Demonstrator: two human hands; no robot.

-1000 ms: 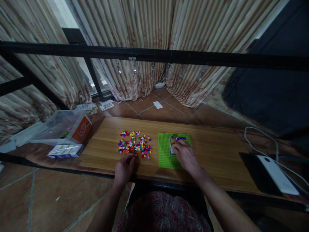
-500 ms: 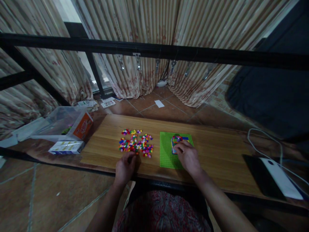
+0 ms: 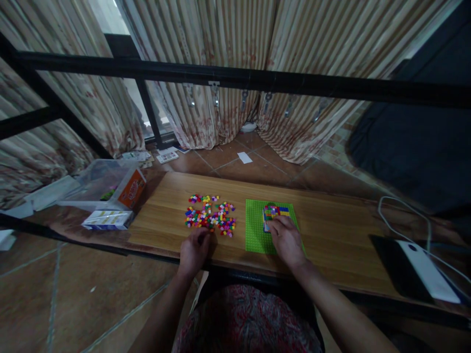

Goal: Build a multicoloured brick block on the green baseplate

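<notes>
Since the loose building bricks [image 3: 206,219] are spread out just left of the frame's middle and the green studded baseplate [image 3: 254,230] lies right of it, my guess is each hand gets its own side of the desk [image 3: 331,235] without crossing over. The right hand [image 3: 288,241] is on the lower part of the small brick build [image 3: 272,211] sitting on the baseplate, fingers bent down, maybe to keep it steady or press on it. Its grip looks nearly closed, but the fingertips are too small and dim, so I can't tell if there's a brick in there. Left hand [image 3: 194,249] is curled up at the pile's bottom edge, probably parked there so the next piece is close; can't tell how tight that grip is or whether it has anything either. Compared with a second ago, not a ton: everything's slid slightly right in the view, so the camera likely turned a bit, and more of the build's blue and yellow rows show above the right hand. Left hand's pretty much in the same spot by the pile.
</notes>
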